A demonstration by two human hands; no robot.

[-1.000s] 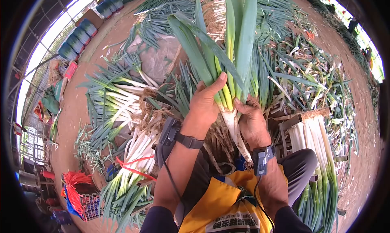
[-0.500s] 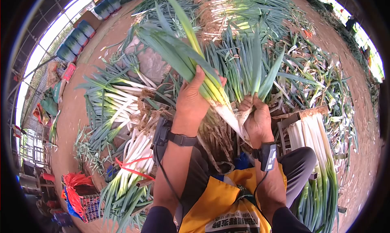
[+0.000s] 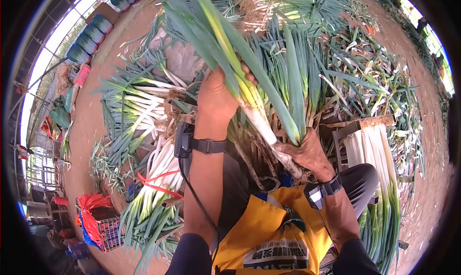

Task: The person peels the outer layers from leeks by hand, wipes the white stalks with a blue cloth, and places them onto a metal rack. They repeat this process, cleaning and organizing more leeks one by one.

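A leek (image 3: pixel 254 114) runs slantwise in front of me, green leaves to the upper left and roots to the lower right. My left hand (image 3: pixel 221 92) is closed around it where white turns to green. Low on the shaft, my right hand (image 3: pixel 312 155) pinches the base of outer leaves (image 3: pixel 296 102), which bend away from the stalk. Part of the right fingers is hidden by those leaves. Behind both hands stand unpeeled leeks (image 3: pixel 273 59) with dirty roots.
White-stemmed leeks (image 3: pixel 372 152) lie on a stand at my right. To the left are cleaned leeks (image 3: pixel 139 109) and a bundle with red ties (image 3: pixel 161 179). A crate (image 3: pixel 111 232) holds red strips (image 3: pixel 91 210). Leaf scraps (image 3: pixel 379 78) cover the ground at right.
My right hand has turned and shifted slightly down and right, drawing leaves off the shaft. My left hand has moved a little left, and more of the leek's white end and roots shows.
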